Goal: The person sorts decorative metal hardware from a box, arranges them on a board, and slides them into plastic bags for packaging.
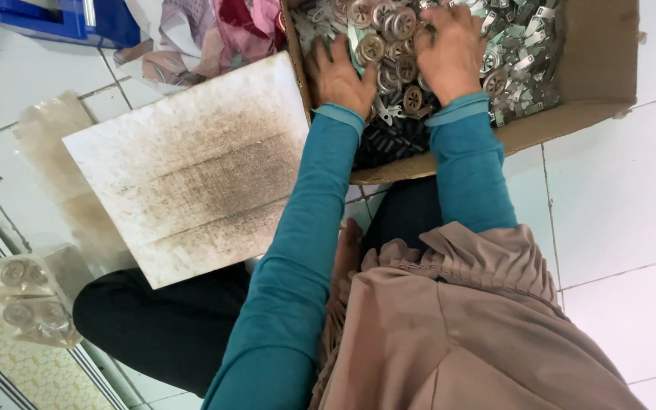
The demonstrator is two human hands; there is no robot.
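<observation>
A cardboard box at the top holds a heap of small round metal discs and flat metal clips. My left hand lies inside the box with its fingers spread over the discs. My right hand rests on the heap beside it, fingers curled into the parts. Both arms wear teal sleeves. Whether either hand has closed on pieces is hidden under the fingers.
A stained white board lies on the tiled floor left of the box. Clear plastic bags of discs sit at the lower left. A blue bin and patterned cloth are at the top left.
</observation>
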